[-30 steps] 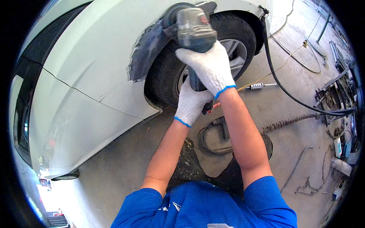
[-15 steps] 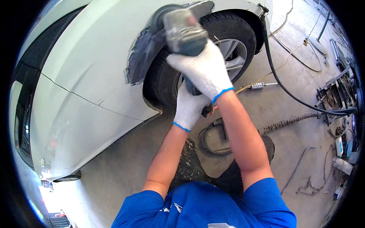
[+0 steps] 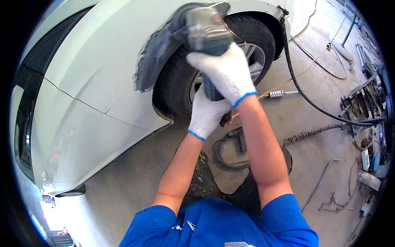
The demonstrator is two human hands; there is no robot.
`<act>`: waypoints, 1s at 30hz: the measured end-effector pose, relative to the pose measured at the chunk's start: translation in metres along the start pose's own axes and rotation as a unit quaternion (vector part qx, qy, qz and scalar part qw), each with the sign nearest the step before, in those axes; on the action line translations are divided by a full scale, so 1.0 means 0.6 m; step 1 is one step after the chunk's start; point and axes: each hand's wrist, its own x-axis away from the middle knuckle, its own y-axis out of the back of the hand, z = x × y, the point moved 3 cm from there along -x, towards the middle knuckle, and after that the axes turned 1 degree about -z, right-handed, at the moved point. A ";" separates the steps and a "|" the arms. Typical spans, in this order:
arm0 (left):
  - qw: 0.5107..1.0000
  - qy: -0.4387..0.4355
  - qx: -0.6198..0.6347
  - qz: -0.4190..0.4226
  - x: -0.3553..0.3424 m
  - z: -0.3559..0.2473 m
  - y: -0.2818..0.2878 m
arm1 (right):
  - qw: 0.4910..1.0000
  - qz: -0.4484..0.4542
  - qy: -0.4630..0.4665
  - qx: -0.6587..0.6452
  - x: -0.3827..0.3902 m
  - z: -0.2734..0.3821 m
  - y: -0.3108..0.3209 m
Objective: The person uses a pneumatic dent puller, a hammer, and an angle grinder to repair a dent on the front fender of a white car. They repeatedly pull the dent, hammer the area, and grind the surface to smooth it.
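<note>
Fingers (image 3: 197, 59) wrap round power tool (image 3: 209, 29), right hand (image 3: 231, 76) ahead of left hand (image 3: 207, 113); fingertips mostly hidden.
Tool is blurred, at upper part of grey patch (image 3: 154, 61) on white car (image 3: 98, 88), beside tire (image 3: 170, 88).

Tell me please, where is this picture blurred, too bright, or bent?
Head view: the power tool's upper end is smeared, probably by motion; head view: strong light washes out the floor at lower left; head view: the white car looks bowed toward the round black border.
</note>
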 end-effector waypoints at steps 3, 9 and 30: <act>1.000 0.010 -0.011 0.002 0.005 -0.002 0.007 | 0.998 -0.008 -0.006 0.055 -0.002 -0.008 -0.007; 0.999 0.023 -0.036 0.019 -0.016 -0.013 -0.005 | 0.999 -0.019 -0.044 0.024 -0.010 0.000 0.018; 0.983 -0.005 0.147 -0.110 0.049 0.113 0.054 | 0.986 0.078 -0.016 0.147 0.063 -0.031 -0.106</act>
